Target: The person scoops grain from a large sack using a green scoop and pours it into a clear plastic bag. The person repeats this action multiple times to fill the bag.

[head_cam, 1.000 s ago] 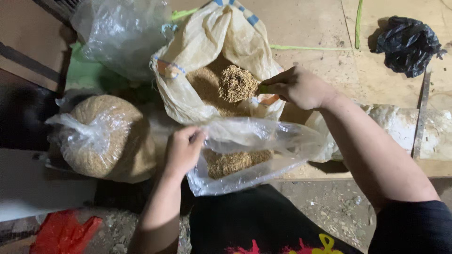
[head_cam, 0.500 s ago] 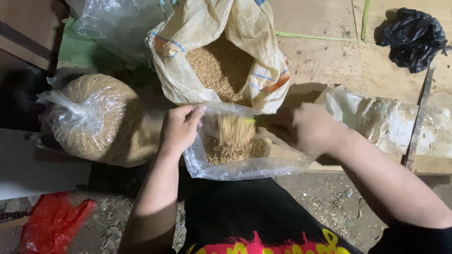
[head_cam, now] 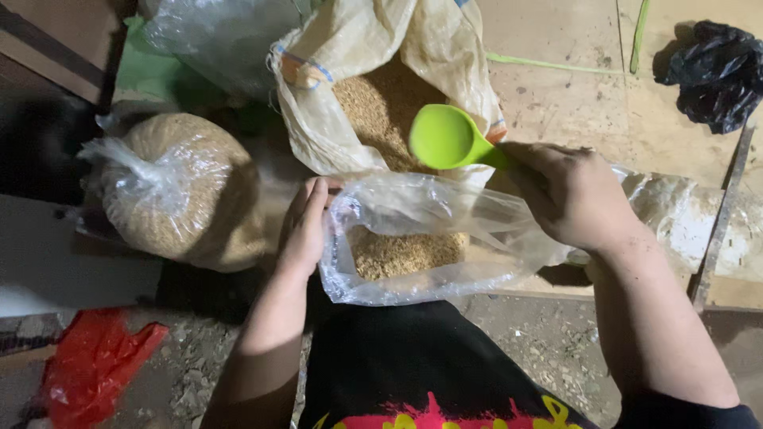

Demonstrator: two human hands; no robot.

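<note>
Dusty wooden boards [head_cam: 556, 103] carried an open sack [head_cam: 373, 95] of grain. The right hand [head_cam: 572, 195] gripped a green scoop [head_cam: 449, 139], empty, above the sack's near edge. The left hand [head_cam: 306, 226] pinched open the rim of a clear plastic bag [head_cam: 421, 238] holding some grain. A tied bag of grain [head_cam: 179, 191] sat at the left.

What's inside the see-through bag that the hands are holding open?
The clear bag holds a low layer of tan grain at its bottom. The rest looks empty. The left hand covers its left edge, so that part is hidden.
</note>
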